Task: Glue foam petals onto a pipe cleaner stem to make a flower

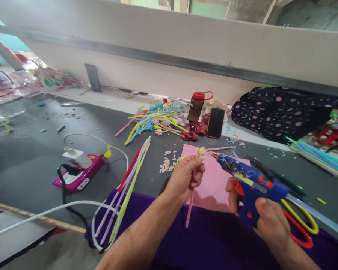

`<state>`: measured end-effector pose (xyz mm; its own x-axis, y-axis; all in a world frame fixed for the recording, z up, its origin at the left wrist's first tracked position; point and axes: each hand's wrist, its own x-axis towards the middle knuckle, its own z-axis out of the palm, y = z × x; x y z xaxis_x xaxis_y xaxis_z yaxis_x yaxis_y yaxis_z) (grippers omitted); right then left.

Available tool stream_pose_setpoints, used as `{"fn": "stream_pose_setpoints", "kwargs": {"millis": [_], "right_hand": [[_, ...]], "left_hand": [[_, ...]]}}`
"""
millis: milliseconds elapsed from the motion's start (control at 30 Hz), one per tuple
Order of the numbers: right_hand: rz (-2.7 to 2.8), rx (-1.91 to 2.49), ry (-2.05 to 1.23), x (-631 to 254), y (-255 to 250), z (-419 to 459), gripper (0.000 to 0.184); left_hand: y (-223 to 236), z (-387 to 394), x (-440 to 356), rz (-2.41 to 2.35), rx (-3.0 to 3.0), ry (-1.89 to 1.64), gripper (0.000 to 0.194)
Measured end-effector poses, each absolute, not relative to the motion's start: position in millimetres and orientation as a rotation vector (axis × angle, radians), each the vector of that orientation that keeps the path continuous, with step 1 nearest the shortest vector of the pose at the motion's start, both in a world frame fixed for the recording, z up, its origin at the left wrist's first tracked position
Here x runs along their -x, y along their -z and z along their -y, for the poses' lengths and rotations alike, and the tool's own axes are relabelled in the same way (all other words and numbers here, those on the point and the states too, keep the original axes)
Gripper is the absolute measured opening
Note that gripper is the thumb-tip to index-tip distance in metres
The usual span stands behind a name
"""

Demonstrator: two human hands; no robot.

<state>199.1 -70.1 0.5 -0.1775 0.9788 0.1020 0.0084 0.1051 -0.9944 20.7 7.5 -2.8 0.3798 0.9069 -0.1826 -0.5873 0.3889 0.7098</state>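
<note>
My left hand (188, 174) is closed around a pink pipe cleaner (189, 212), whose lower end hangs down below my fist. At its top, just above my fingertips, sits a small pale yellow flower (200, 150). My right hand (272, 221) grips a blue hot glue gun (249, 180) with orange parts, fingers by its trigger. The gun's nozzle points left and is close to the flower; whether they touch I cannot tell. A pink sheet (214, 187) lies beneath both hands. Beside it, small cream-coloured pieces (166, 165) lie scattered.
Loose pipe cleaners (135, 176) and a magenta power strip (81, 176) with cables are on the left. A pile of pipe-cleaner flowers (157, 118), a bottle (196, 107) and a phone (215, 123) stand behind. Pliers (284, 180) and red-yellow handles (301, 228) lie right.
</note>
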Motion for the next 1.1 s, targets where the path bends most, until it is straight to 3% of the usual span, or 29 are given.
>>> {"fn": "stream_pose_setpoints", "kwargs": {"millis": [467,1100], "right_hand": [[1.626,1.25,-1.025,-217.1,9.9,86.2,0.047],[1.619,1.241,-1.039,-214.1,16.8,83.4,0.039]], "left_hand": [[5.5,-3.9,-32.3,-0.915,-0.847,-1.071,0.02],[15.1,-5.3,-32.0,-1.01,-1.073,-1.099,0.018]]}}
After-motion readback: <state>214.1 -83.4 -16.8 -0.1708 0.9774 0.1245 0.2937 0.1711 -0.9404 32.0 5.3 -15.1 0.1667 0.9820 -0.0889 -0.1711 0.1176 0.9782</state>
